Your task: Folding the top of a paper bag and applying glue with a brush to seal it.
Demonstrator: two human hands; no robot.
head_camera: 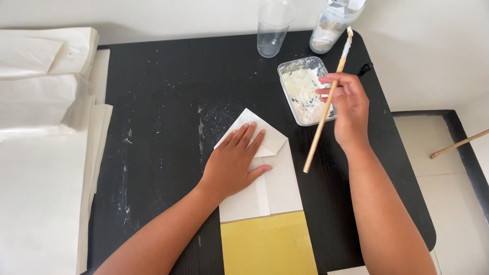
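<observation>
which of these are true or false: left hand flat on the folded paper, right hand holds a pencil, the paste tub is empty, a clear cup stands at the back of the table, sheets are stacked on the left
1. The left hand lies flat on the folded white paper. True.
2. The right hand holds a pencil. False: it holds a wooden brush with white paste on its tip.
3. The clear plastic tub is empty. False: it holds white paste.
4. A clear plastic cup stands at the far edge of the black table. True.
5. White paper sheets are stacked at the left of the table. True.
</observation>
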